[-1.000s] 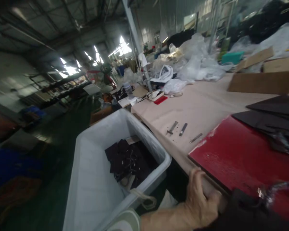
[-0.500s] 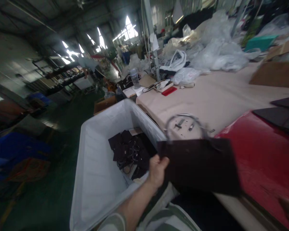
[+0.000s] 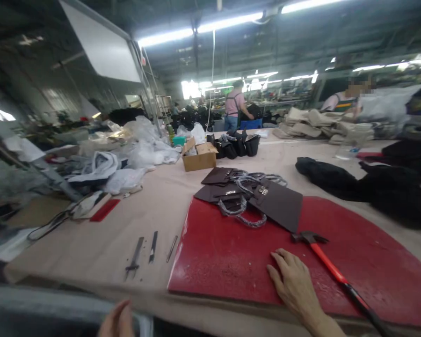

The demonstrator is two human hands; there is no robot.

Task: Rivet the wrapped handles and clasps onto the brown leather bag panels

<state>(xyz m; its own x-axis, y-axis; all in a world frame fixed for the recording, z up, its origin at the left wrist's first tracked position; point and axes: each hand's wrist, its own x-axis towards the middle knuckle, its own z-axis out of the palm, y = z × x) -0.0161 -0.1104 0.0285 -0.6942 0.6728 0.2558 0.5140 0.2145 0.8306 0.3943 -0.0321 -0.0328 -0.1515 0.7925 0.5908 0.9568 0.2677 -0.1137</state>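
My right hand (image 3: 293,281) rests on the red board (image 3: 224,262), empty, its fingers loosely apart. Beside it lies a claw hammer (image 3: 328,262) with a red and black handle. Behind the hand, dark brown bag pieces (image 3: 279,201) with plastic-wrapped handles are piled on the board's back edge. At the bottom edge is my left hand (image 3: 117,320), near the blurred pale bin (image 3: 56,304); its fingers point up, nothing visible in them, and its lower part is out of frame. Several slim metal tools (image 3: 153,246) lie left of the board.
On the beige table (image 3: 136,210) are a cardboard box (image 3: 199,159), black bags (image 3: 245,145), black fabric (image 3: 326,178) and plastic wrap (image 3: 150,140). A red item (image 3: 105,209) lies at left. Two people stand farther back, beyond beige pieces (image 3: 323,124).
The view has swung right, towards the table. The dark bag piece that was in my left hand is gone from it. My right hand now shows on the red board.
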